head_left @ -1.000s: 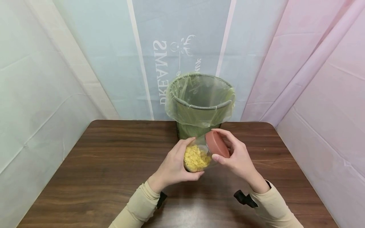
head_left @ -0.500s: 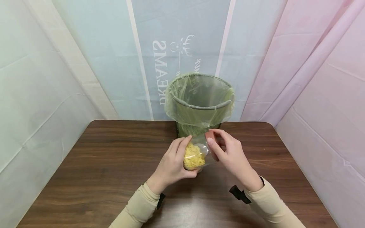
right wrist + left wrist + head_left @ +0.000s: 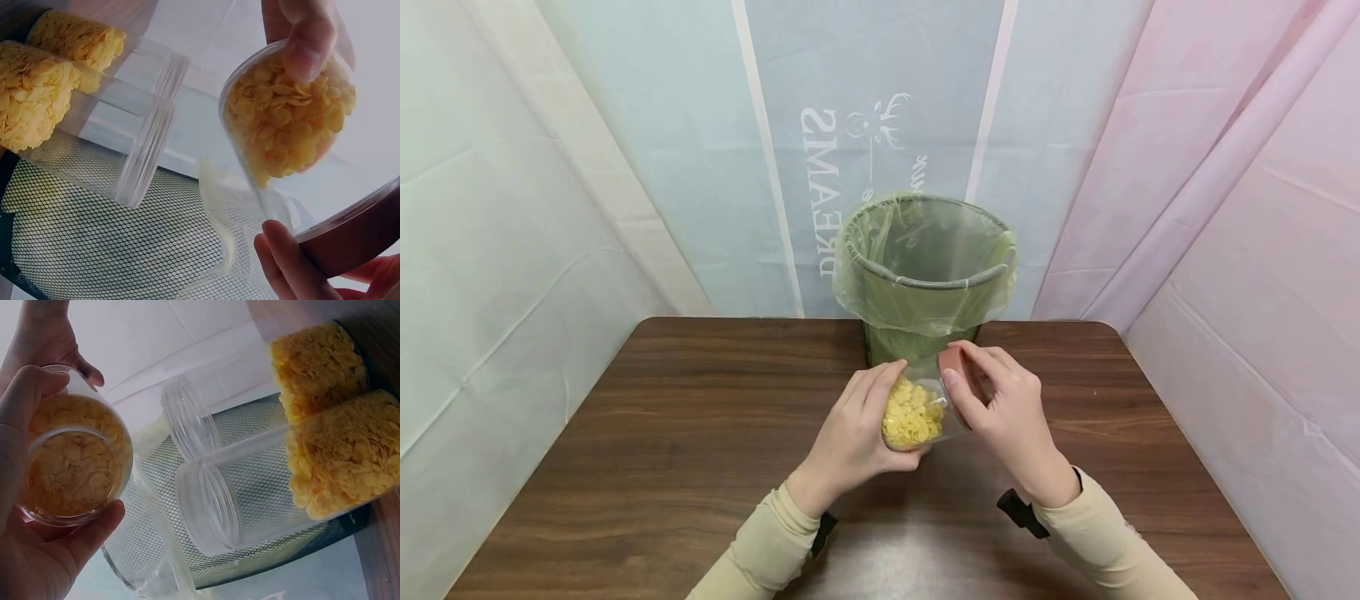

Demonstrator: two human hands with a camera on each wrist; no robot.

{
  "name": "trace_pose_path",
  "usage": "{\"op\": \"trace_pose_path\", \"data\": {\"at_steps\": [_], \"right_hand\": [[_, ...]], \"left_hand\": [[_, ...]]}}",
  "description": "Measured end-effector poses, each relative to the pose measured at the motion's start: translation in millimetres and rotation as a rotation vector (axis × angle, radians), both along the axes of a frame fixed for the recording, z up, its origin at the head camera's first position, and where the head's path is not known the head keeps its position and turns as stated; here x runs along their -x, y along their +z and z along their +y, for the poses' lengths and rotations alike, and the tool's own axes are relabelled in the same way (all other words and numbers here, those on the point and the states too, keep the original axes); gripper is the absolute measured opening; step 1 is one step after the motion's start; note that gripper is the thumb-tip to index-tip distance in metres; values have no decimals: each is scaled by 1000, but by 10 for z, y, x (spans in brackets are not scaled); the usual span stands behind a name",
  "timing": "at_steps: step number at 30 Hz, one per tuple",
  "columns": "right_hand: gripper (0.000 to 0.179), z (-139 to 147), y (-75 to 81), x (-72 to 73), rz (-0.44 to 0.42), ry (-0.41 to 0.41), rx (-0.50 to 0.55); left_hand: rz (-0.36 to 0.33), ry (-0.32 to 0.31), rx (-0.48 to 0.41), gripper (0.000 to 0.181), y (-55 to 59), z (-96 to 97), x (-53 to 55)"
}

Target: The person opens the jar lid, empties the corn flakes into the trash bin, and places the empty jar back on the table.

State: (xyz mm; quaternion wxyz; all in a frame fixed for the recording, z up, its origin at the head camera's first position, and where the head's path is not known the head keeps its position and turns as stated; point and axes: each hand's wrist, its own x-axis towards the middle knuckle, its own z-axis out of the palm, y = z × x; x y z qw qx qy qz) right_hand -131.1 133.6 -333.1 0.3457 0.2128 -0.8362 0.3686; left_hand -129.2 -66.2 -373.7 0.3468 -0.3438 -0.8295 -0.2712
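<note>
Jar of yellow flakes (image 3: 912, 414): from my far-off seat I see it held up in the air over the middle of the wooden worktop (image 3: 700, 417), in front of the mesh bin (image 3: 917, 343) by the back edge. It leans, with its top to the right. The left hand (image 3: 853, 425) has its fingers and thumb curled round the see-through side. The right hand (image 3: 1011, 408) pinches the reddish lid (image 3: 952, 362) at the jar's top. I can't tell if the lid is loose or on tight. My worry is a spill: if the lid pops off fast while the jar leans, I think flakes could jump out onto the worktop. The jar looks smooth, so if the left grip is weak, a hard twist may make it slip and drop. The wrist views show me two other jars (image 3: 344, 456) with flakes, close together in front of the bin, with no red lid that I can see. A quick swing could knock them over, I guess. The thin bag (image 3: 850, 287) over the bin's rim hangs loose, so a finger might snag it.
</note>
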Motion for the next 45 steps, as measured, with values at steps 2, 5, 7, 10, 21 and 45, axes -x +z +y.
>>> {"op": "trace_pose_path", "data": {"at_steps": [2, 5, 7, 10, 21, 45], "right_hand": [[32, 5, -6, 0, 26, -6, -1], [32, 17, -10, -2, 40, -4, -4], [32, 22, -12, -5, 58, 6, -6], [33, 28, -10, -10, 99, 44, -4], [38, 51, -6, -34, 146, 136, -3], [49, 97, -47, 8, 282, 357, 12]], "left_hand": [[0, -11, -7, 95, 8, 5, 1], [-4, -22, -10, 94, 19, 3, 4], [-29, -40, -14, 94, 26, -7, 6], [-89, -81, -28, 94, 31, -30, 8], [-197, -146, -54, 97, 26, -73, -15], [-282, -217, -63, 98, 45, -109, -75]]}}
